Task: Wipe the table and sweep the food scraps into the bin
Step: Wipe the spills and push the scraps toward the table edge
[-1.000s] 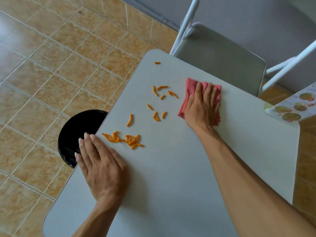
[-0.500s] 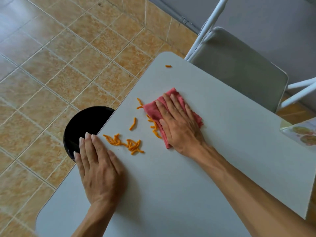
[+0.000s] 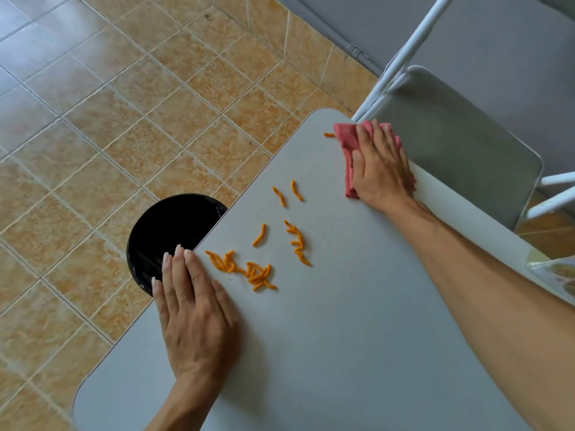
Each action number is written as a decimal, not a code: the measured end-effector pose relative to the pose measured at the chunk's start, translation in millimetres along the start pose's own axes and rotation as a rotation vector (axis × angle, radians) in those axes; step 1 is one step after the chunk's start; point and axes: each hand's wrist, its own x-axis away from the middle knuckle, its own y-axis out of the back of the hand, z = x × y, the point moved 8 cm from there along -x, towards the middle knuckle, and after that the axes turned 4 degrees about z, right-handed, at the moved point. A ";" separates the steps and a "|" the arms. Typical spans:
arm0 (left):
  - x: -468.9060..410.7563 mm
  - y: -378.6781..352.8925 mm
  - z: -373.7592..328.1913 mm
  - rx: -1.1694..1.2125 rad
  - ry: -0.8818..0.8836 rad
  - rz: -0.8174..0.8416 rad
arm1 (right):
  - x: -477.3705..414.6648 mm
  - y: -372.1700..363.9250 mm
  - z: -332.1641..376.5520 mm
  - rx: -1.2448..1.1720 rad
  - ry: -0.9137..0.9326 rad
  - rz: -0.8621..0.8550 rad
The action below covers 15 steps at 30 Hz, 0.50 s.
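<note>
My right hand (image 3: 381, 168) presses flat on a pink cloth (image 3: 347, 141) at the far corner of the grey table (image 3: 326, 353). One orange scrap (image 3: 329, 135) lies just left of the cloth. Several orange food scraps (image 3: 255, 272) sit in a cluster near the table's left edge, with a few more (image 3: 298, 242) strung out between cluster and cloth. My left hand (image 3: 194, 312) rests flat on the table's left edge, fingers together, beside the cluster. A black bin (image 3: 165, 234) stands on the floor under that edge, partly hidden by the table and my fingers.
A grey chair (image 3: 460, 150) with white metal legs stands against the table's far side. A printed card (image 3: 560, 275) lies at the table's right edge. Tan floor tiles (image 3: 124, 104) spread to the left, and a grey wall runs behind the chair.
My right hand has moved the cloth from the middle of the table back to the far corner. It left a line of scraps nearer the cluster. My left hand has stayed put.
</note>
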 end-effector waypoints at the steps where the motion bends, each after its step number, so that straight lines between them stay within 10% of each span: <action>1: 0.0 -0.3 -0.1 0.001 0.001 0.001 | -4.7 1.1 2.2 -0.006 -0.035 -0.011; 15: 0.4 -0.2 0.0 -0.008 -0.002 -0.007 | 98.8 -35.9 123.2 0.071 0.561 0.024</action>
